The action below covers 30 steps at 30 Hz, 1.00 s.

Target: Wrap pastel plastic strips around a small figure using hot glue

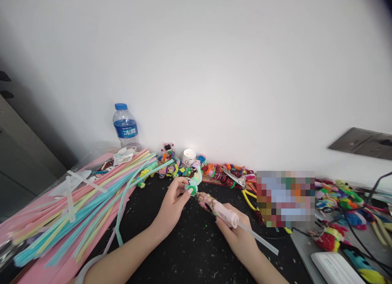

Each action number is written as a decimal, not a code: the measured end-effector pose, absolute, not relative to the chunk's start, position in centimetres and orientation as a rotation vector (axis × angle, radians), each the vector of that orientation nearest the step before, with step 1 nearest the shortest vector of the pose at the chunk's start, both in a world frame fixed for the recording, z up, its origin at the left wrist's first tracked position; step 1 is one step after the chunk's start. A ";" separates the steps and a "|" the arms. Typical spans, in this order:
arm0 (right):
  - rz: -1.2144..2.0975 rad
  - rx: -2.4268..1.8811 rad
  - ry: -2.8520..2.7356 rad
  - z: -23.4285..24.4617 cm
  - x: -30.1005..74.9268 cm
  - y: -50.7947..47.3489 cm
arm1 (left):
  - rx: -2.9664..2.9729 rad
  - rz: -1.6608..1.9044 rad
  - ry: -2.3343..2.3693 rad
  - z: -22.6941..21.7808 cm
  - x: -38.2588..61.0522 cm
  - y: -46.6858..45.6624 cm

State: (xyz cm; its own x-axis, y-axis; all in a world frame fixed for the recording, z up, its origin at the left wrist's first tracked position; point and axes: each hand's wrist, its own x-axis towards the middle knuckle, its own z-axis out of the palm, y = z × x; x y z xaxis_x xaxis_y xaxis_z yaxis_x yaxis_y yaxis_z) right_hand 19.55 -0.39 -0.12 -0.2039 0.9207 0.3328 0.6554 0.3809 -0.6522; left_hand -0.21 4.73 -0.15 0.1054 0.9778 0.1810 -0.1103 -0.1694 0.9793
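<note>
Near the middle of the black work surface, my left hand (174, 200) pinches a small green and pale-blue pipe-cleaner piece (192, 187) between thumb and fingers. A pale-blue end of it sticks up. My right hand (237, 231) is wrapped round a pale pink hot glue gun (225, 212), with a translucent glue stick (260, 238) jutting from its back. The gun's front is crusted with brownish residue, and its tip points at the green piece from just to the right. Whether tip and piece touch, I cannot tell.
Left lies a heap of pastel pipe cleaners (101, 198) with loose glue sticks (71, 198). A water bottle (125, 127) and a paper cup (189, 156) stand by the wall. Scissors (234, 178), yellow-handled pliers (249, 198) and colourful pipe-cleaner figures (174, 167) line the back. Cables (358, 227) cross the right side.
</note>
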 end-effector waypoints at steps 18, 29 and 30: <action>0.470 -1.389 -1.883 -0.4 19.7 -0.5 | 1.353 1.250 0.943 0.3 -0.1 4.3; 0.428 -1.380 -1.897 -0.4 19.7 -0.3 | 1.364 1.258 0.934 0.2 -0.1 4.4; 0.424 -1.380 -1.897 -0.4 19.6 -0.3 | 1.355 1.258 0.934 0.2 -0.1 4.4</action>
State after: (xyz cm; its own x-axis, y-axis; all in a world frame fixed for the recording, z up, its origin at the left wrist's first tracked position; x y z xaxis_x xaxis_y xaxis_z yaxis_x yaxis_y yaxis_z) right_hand 19.65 -0.26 -0.41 -0.1478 0.9176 0.3691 0.6730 0.3667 -0.6423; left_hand -0.08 4.37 0.17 0.1531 0.9693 0.1922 -0.0963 -0.1790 0.9791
